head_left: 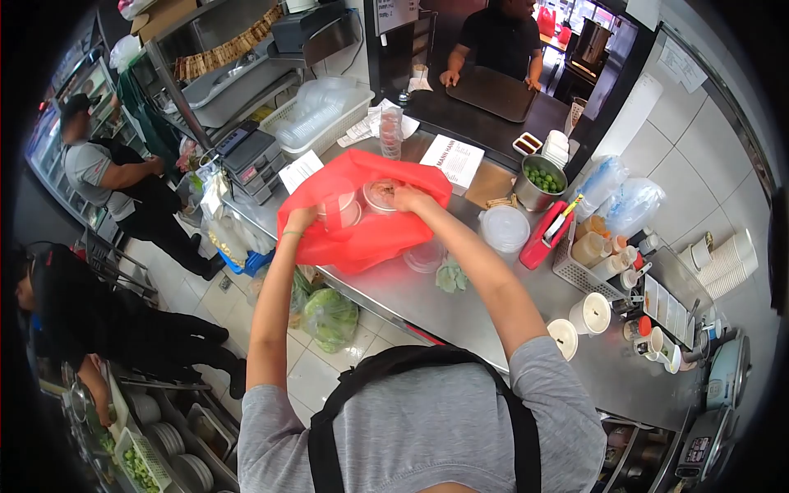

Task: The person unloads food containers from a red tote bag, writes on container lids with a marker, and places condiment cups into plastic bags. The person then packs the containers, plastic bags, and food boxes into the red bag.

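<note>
A red plastic bag (pixel 362 242) lies spread open on the steel counter (pixel 394 294), with round lidded containers inside. My right hand (pixel 405 197) is in the bag's mouth, its fingers closed at the rim of the right container (pixel 380 195). On the bag's left side my left hand (pixel 299 218) grips the red plastic, beside another round container (pixel 342 212). A clear round lid or tub (pixel 424 256) sits against the bag's lower right edge. A stack of clear cups (pixel 390 134) stands just behind the bag.
A pot of green limes (pixel 540 180), a white-lidded tub (pixel 504 229) and a basket of bottles (pixel 585 263) stand to the right. A person (pixel 501 41) holds a dark tray (pixel 495 92) beyond the pass. Two people (pixel 123 177) (pixel 107 316) are at the left.
</note>
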A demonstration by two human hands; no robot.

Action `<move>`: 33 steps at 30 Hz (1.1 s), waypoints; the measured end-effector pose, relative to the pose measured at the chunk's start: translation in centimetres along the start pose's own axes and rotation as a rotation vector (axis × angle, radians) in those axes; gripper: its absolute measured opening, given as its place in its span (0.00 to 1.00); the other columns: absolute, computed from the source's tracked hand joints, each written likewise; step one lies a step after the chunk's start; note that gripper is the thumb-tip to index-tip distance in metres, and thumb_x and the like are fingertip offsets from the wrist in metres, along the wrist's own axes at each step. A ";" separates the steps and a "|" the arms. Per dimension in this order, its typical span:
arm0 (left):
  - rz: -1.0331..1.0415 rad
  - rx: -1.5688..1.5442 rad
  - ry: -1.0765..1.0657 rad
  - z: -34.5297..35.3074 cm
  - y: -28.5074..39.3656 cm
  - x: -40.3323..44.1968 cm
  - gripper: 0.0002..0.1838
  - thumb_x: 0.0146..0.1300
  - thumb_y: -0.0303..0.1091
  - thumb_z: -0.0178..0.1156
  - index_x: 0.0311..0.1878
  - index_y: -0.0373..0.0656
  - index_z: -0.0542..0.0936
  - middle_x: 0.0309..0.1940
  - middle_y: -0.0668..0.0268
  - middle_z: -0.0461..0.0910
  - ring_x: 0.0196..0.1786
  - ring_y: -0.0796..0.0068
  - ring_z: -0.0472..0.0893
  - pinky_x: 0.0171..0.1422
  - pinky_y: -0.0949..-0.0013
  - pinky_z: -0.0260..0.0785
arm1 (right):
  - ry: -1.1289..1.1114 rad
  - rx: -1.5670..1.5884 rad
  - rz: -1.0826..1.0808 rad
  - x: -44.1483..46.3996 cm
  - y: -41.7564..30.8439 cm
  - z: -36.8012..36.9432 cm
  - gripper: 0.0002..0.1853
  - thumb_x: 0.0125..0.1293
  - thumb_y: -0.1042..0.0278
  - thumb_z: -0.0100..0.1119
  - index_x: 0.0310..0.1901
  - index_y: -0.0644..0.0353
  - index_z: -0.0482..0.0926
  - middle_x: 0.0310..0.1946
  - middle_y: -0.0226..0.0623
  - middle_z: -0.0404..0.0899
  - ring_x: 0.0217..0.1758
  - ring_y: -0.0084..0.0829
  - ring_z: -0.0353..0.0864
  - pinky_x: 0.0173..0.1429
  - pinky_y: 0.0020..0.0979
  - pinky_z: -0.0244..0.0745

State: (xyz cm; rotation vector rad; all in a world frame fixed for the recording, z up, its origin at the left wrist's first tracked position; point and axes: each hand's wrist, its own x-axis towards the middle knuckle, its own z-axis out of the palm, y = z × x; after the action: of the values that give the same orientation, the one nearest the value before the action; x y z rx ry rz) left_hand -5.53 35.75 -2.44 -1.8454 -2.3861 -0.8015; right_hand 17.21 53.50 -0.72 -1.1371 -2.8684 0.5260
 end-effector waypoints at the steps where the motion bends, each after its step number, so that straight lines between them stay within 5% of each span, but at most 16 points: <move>1: -0.143 -0.254 -0.179 1.6 -1.5 0.8 0.17 0.67 0.37 0.38 0.39 0.38 0.76 0.22 0.51 0.79 0.25 0.59 0.82 0.25 0.62 0.75 | 0.091 0.091 0.011 1.5 0.9 2.0 0.25 0.61 0.53 0.49 0.58 0.55 0.69 0.57 0.43 0.69 0.61 0.45 0.67 0.63 0.40 0.62; 2: -0.287 -0.509 -0.359 3.2 -3.1 1.2 0.16 0.67 0.34 0.38 0.40 0.37 0.75 0.22 0.55 0.79 0.24 0.63 0.82 0.24 0.65 0.76 | 0.197 0.226 -0.058 2.7 1.9 3.0 0.28 0.57 0.49 0.55 0.55 0.57 0.72 0.54 0.42 0.72 0.58 0.44 0.70 0.60 0.38 0.66; 6: -0.646 -0.923 -0.248 9.2 -9.0 1.5 0.14 0.66 0.31 0.39 0.40 0.35 0.74 0.30 0.57 0.80 0.27 0.64 0.82 0.31 0.69 0.78 | 0.225 0.206 0.032 4.2 2.5 3.2 0.28 0.56 0.49 0.57 0.54 0.58 0.73 0.53 0.42 0.73 0.57 0.43 0.71 0.59 0.37 0.67; 8: -0.189 -0.276 -0.257 12.3 -12.9 2.1 0.14 0.66 0.32 0.40 0.41 0.35 0.74 0.41 0.55 0.79 0.37 0.66 0.82 0.40 0.71 0.77 | 0.167 0.119 0.077 4.1 2.5 3.6 0.28 0.55 0.49 0.58 0.54 0.58 0.73 0.53 0.43 0.74 0.56 0.43 0.72 0.59 0.37 0.67; 9: -0.188 -0.272 -0.252 12.1 -12.7 2.5 0.14 0.66 0.32 0.40 0.41 0.35 0.74 0.41 0.55 0.79 0.37 0.66 0.82 0.40 0.71 0.77 | 0.134 0.074 0.088 3.8 2.4 3.9 0.28 0.55 0.49 0.58 0.53 0.58 0.73 0.52 0.43 0.74 0.56 0.43 0.72 0.58 0.37 0.67; 11: 0.084 0.225 0.013 11.8 -10.4 2.7 0.13 0.61 0.36 0.43 0.36 0.39 0.76 0.35 0.48 0.77 0.38 0.51 0.78 0.40 0.54 0.68 | 0.049 -0.022 0.085 2.8 2.2 4.2 0.28 0.54 0.49 0.59 0.53 0.59 0.74 0.52 0.43 0.74 0.55 0.42 0.72 0.58 0.37 0.67; 17: 0.314 0.125 0.074 -0.4 0.3 -1.0 0.12 0.61 0.35 0.45 0.37 0.40 0.77 0.36 0.48 0.77 0.41 0.52 0.78 0.43 0.56 0.69 | -0.320 -0.207 -0.052 2.4 1.6 -3.1 0.29 0.52 0.48 0.61 0.51 0.60 0.75 0.50 0.44 0.75 0.54 0.41 0.74 0.57 0.36 0.68; 18: 0.043 0.216 -0.251 -5.2 5.2 -1.2 0.22 0.59 0.39 0.50 0.54 0.38 0.71 0.43 0.50 0.77 0.47 0.52 0.77 0.52 0.58 0.67 | -0.309 -0.191 -0.091 2.0 1.7 -5.6 0.29 0.52 0.48 0.61 0.51 0.60 0.75 0.50 0.44 0.76 0.53 0.41 0.74 0.56 0.36 0.68; 19: 0.049 0.215 -0.252 -7.5 6.2 -1.1 0.22 0.59 0.39 0.50 0.54 0.38 0.71 0.43 0.50 0.77 0.47 0.52 0.77 0.52 0.58 0.67 | -0.284 -0.119 -0.102 0.6 1.0 -9.3 0.30 0.48 0.48 0.64 0.48 0.61 0.77 0.46 0.45 0.77 0.50 0.38 0.76 0.52 0.35 0.71; 20: -0.005 0.353 -0.432 -9.3 6.4 -1.1 0.26 0.58 0.42 0.51 0.58 0.39 0.67 0.43 0.50 0.78 0.47 0.52 0.77 0.52 0.58 0.67 | -0.208 -0.111 -0.290 1.2 1.8 -10.9 0.30 0.46 0.52 0.65 0.50 0.61 0.76 0.49 0.44 0.76 0.51 0.37 0.76 0.52 0.34 0.72; 22: -0.053 0.504 -0.819 -11.0 5.0 0.0 0.40 0.55 0.49 0.55 0.67 0.41 0.54 0.46 0.46 0.76 0.49 0.51 0.76 0.53 0.59 0.66 | -0.194 -0.230 -0.255 0.1 2.1 -14.9 0.30 0.46 0.54 0.64 0.53 0.55 0.74 0.51 0.41 0.75 0.52 0.38 0.76 0.53 0.35 0.71; 26: 0.046 0.362 -0.946 -13.5 9.4 1.2 0.42 0.52 0.48 0.58 0.67 0.43 0.54 0.57 0.48 0.68 0.55 0.55 0.72 0.59 0.65 0.63 | -0.283 -0.699 -0.105 -3.2 -1.2 -15.4 0.25 0.50 0.56 0.62 0.52 0.50 0.76 0.49 0.38 0.77 0.52 0.36 0.76 0.51 0.43 0.70; 27: 0.043 0.364 -0.939 -13.0 10.2 1.0 0.42 0.52 0.48 0.58 0.67 0.43 0.54 0.57 0.48 0.68 0.55 0.55 0.72 0.59 0.65 0.63 | -0.132 -0.724 -0.128 -3.6 -1.9 -14.0 0.17 0.52 0.61 0.58 0.46 0.49 0.79 0.46 0.36 0.79 0.51 0.34 0.77 0.48 0.45 0.71; 30: 0.238 0.265 -0.754 -10.2 12.0 0.8 0.40 0.50 0.46 0.58 0.67 0.51 0.55 0.61 0.51 0.64 0.60 0.55 0.69 0.62 0.59 0.61 | 0.048 -0.463 -0.492 -4.7 -4.3 -10.9 0.09 0.55 0.66 0.53 0.37 0.51 0.81 0.38 0.40 0.81 0.41 0.40 0.81 0.41 0.44 0.74; 32: 0.152 0.523 -0.615 -7.1 13.9 1.6 0.42 0.50 0.50 0.59 0.69 0.58 0.53 0.65 0.54 0.59 0.67 0.49 0.58 0.64 0.41 0.54 | 0.071 -0.463 -0.500 -4.0 -5.0 -8.7 0.10 0.56 0.65 0.52 0.38 0.52 0.81 0.36 0.38 0.81 0.40 0.39 0.82 0.42 0.44 0.74; 33: 0.149 0.524 -0.621 -5.2 13.3 1.9 0.42 0.50 0.50 0.59 0.69 0.58 0.53 0.65 0.54 0.59 0.67 0.49 0.58 0.64 0.41 0.54 | 0.103 -0.467 -0.502 -3.3 -5.2 -7.5 0.12 0.57 0.65 0.51 0.40 0.52 0.81 0.34 0.35 0.82 0.39 0.39 0.82 0.43 0.43 0.74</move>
State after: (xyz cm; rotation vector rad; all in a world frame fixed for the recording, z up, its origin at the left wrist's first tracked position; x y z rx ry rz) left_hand 4.47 37.56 7.76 -2.1828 -2.3593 0.4506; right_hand 17.19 50.09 8.37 -0.3929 -3.0892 -0.2229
